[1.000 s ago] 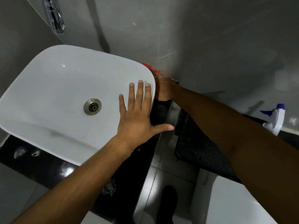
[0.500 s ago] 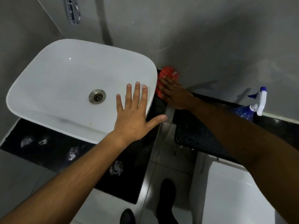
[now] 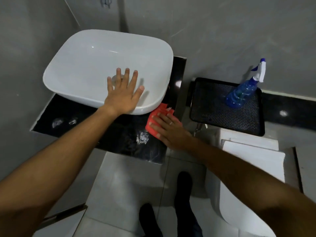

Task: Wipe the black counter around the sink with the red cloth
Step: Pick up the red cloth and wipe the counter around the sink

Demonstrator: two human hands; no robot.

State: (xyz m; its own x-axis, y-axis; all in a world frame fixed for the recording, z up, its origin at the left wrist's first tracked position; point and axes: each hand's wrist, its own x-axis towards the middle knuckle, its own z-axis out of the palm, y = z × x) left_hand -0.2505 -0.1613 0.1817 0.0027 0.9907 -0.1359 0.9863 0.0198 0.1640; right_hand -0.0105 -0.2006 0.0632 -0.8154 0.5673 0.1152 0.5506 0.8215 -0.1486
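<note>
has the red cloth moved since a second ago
Yes: the red cloth came from the sink's back right corner by the wall, to its front right corner.

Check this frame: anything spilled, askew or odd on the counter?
Yes: whitish wet smears sit on the black counter, near its front edge and at its left end. The red cloth hasn't reached them.

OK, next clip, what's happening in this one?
A person is wiping the black counter around a white sink. The right hand presses a red cloth flat on the counter at the sink's front right corner. The left hand lies open and flat on the sink's front rim. Foamy patches remain on the counter in front. A blue spray bottle stands on a black tray to the right.
</note>
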